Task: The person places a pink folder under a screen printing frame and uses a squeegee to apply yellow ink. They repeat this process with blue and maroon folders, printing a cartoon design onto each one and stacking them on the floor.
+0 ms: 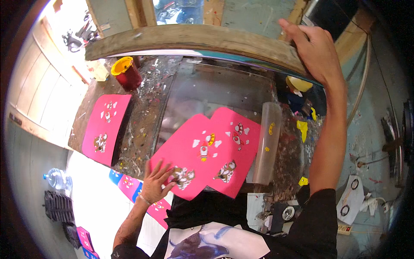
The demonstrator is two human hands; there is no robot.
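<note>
My right hand (pixel 317 52) grips the right end of a long wooden frame (pixel 194 38), which is raised on edge across the far side of the worktable. Its underside shows a thin white and teal edge. My left hand (pixel 156 183) is spread at the lower left edge of a pink sheet (pixel 183 146), fingertips on its surface. That sheet carries rocket, cloud and brown-and-white figure prints, with yellow on the rocket. It overlaps a second pink sheet (pixel 246 172) printed alike but without as much yellow. Both lie over a smooth, shiny plate (pixel 211 86) on the table.
Another printed pink sheet (pixel 105 129) lies at the table's left, near a red can (pixel 129 75) with a yellow rim. A clear curled plastic sheet (pixel 267 144) is at right, beside yellow scraps (pixel 302 129). More printed sheets (pixel 129 185) lie below left, and a water bottle (pixel 58 178) stands farther left.
</note>
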